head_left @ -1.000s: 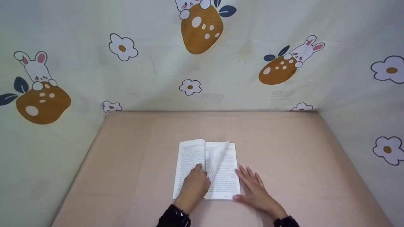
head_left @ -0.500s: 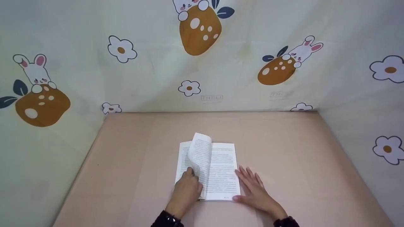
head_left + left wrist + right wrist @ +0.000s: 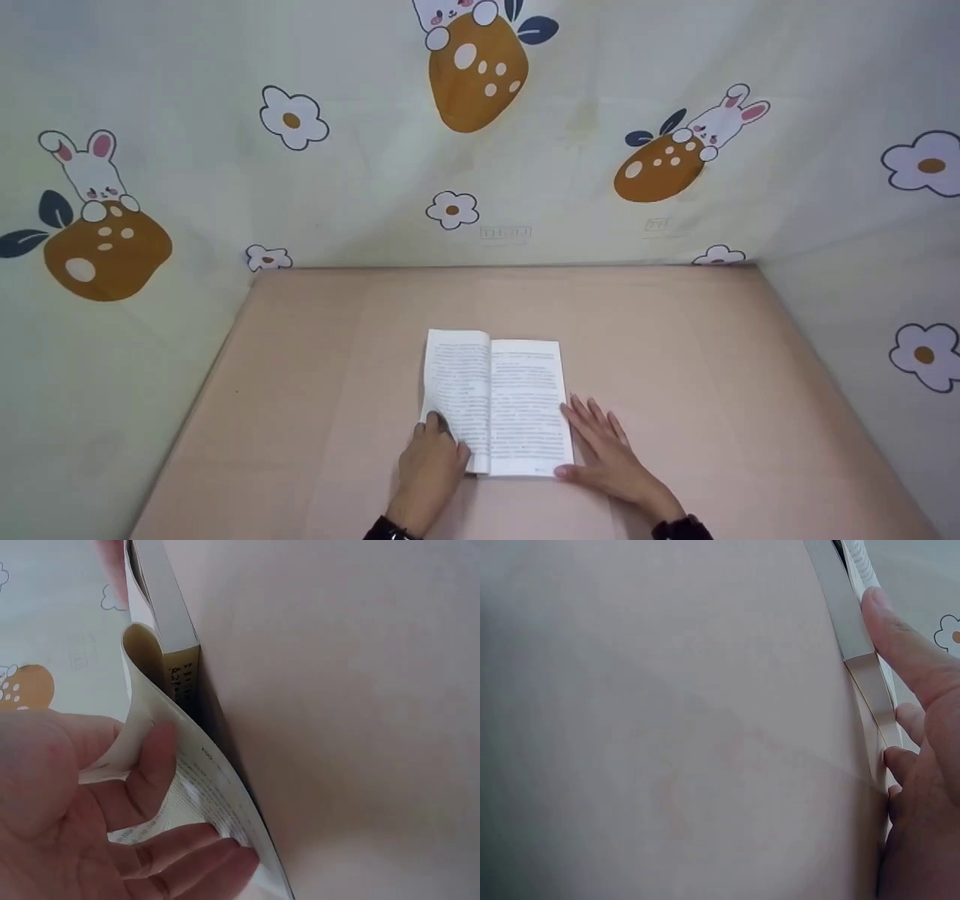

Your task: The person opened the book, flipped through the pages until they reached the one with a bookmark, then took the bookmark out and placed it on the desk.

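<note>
Pinching curled pages (image 3: 460, 375), count unclear, in left grip (image 3: 431, 461) | resting right grip (image 3: 609, 457), outstretched, not grasping, against open book (image 3: 529, 409) set between grips on surface (image 3: 300, 375) | advised: release pinch gradually, smooth from centre fold (image 3: 490, 405) toward left grip, brace with right grip, avoid creasing

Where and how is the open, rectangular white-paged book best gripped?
Likely the right outer edge of the book, pinched from the right, thumb on top: its right page lies flat, while its left pages curl in the left hand.
</note>
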Demonstrator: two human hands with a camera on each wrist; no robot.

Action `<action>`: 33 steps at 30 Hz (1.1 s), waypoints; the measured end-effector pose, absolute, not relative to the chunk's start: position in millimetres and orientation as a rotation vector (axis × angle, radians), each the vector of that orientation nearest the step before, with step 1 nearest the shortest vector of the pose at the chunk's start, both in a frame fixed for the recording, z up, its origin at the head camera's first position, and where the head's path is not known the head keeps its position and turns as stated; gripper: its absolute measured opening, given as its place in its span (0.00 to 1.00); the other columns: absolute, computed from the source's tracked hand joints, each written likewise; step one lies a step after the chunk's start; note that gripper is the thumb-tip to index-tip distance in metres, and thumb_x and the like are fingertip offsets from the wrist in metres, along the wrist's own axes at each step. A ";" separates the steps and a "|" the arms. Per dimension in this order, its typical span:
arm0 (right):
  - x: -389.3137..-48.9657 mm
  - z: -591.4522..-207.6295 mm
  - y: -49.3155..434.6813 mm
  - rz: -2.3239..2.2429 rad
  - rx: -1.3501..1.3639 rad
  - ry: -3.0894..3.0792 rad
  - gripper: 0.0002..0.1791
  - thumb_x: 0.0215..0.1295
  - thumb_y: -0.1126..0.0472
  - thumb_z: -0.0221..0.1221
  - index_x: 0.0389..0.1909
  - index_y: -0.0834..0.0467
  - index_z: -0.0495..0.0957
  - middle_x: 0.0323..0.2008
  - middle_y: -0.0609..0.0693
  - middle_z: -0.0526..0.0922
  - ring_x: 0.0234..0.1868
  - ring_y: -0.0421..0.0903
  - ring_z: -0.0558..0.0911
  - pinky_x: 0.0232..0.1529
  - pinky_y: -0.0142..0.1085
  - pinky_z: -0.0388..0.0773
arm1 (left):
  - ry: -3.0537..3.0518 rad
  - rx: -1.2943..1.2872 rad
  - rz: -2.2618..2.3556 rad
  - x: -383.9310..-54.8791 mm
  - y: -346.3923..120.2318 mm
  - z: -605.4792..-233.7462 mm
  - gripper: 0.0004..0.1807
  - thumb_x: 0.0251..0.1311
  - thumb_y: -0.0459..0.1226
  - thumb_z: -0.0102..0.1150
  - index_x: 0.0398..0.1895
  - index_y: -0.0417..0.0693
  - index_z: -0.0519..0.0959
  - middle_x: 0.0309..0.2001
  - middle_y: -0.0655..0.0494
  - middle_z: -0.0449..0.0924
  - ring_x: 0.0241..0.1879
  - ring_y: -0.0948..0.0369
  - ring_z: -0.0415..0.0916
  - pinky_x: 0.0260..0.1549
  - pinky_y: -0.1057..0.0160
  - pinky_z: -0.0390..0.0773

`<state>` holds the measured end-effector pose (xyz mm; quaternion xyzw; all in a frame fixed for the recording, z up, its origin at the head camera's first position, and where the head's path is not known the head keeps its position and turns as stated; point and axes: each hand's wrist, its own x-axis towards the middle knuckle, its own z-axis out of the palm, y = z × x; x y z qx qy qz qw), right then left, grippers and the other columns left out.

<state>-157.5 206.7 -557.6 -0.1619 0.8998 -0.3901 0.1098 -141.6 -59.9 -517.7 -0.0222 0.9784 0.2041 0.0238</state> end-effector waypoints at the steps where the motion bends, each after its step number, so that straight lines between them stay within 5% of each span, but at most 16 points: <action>1: -157.7 -557.7 206.9 -1.141 -0.475 2.649 0.49 0.50 0.43 0.64 0.71 0.51 0.53 0.73 0.57 0.47 0.73 0.61 0.40 0.67 0.58 0.26 | 3.025 -0.090 0.637 -142.2 -60.2 -518.3 0.23 0.56 0.41 0.56 0.34 0.21 0.79 0.54 0.34 0.71 0.36 0.53 0.70 0.19 0.61 0.73; 11: -157.7 -559.9 207.7 -1.128 -0.468 2.662 0.50 0.50 0.41 0.64 0.71 0.52 0.54 0.73 0.57 0.47 0.73 0.62 0.40 0.67 0.58 0.27 | 3.016 -0.224 0.781 -147.5 -67.5 -519.2 0.29 0.53 0.42 0.60 0.45 0.20 0.74 0.51 0.36 0.72 0.35 0.55 0.70 0.21 0.62 0.71; 17: -157.3 -561.5 208.0 -1.148 -0.500 2.659 0.49 0.50 0.42 0.64 0.71 0.52 0.53 0.73 0.57 0.47 0.73 0.62 0.41 0.67 0.58 0.27 | 3.045 -0.234 0.756 -151.6 -73.8 -519.1 0.23 0.53 0.41 0.62 0.42 0.26 0.77 0.41 0.44 0.73 0.32 0.58 0.71 0.22 0.63 0.71; 33: -158.4 -557.5 207.8 -1.151 -0.501 2.644 0.49 0.51 0.42 0.64 0.71 0.53 0.53 0.73 0.57 0.47 0.73 0.62 0.39 0.67 0.59 0.26 | 2.971 -0.267 0.750 -153.8 -92.6 -515.4 0.16 0.56 0.38 0.59 0.29 0.28 0.79 0.34 0.45 0.70 0.27 0.58 0.68 0.20 0.63 0.69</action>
